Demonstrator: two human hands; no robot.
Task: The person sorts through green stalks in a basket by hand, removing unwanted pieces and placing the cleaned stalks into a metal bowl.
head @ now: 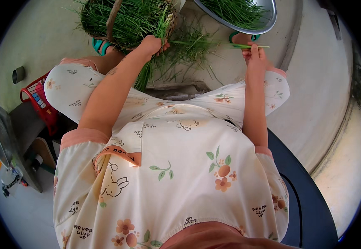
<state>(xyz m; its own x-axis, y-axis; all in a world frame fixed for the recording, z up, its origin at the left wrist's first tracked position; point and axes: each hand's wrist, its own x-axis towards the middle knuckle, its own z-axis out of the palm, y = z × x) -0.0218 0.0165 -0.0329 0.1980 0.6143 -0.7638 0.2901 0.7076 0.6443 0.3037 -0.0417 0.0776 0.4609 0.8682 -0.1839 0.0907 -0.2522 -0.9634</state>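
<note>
My left hand [153,45] grips a bunch of long green leaves [143,76], which look like chives, and the lower ends hang between my knees. It is beside the near right rim of a wicker basket [171,29] heaped with the same greens. Out to the right, my right hand [255,55] pinches a few thin stalks [262,46] by their pale ends. Their blurred green tips stretch leftward toward the bunch. Beyond this hand a metal basin [272,17] holds more greens. Part of the left fingers is hidden behind the leaves.
Loose leaves and trimmings [196,46] litter the concrete floor between basket and basin. A weathered wooden piece [180,88] lies before my lap. At left are a red plastic basket [40,96], a metal cup [18,74] and a mesh strainer [0,140]. A dark chair [308,199] is under me.
</note>
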